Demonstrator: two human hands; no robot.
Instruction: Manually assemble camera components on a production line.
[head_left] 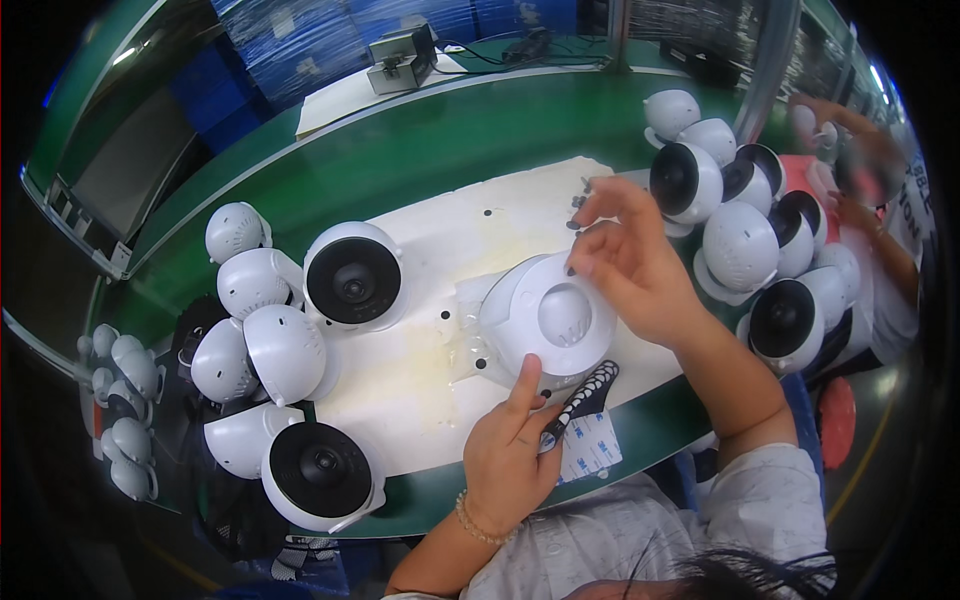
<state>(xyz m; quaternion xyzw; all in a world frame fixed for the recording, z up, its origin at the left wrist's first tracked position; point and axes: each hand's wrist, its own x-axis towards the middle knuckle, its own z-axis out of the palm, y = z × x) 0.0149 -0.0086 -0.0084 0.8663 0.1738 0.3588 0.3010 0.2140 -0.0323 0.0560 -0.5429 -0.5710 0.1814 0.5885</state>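
Centrally, white housing [565,312] on pale board [400,415]

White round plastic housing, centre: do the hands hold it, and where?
The left hand seems to touch the housing at its near rim with one finger; any grip cannot be told.

Worn on the head, the fisheye camera looks steeply down and forward over the green desk [425,500], close above the left hand [508,455] and right hand [637,265]. Its wide sweep runs from the wearer's pale shirt [625,535] below to distant plastic-wrapped blue stacks [325,40] above, bending straight edges toward the rim.
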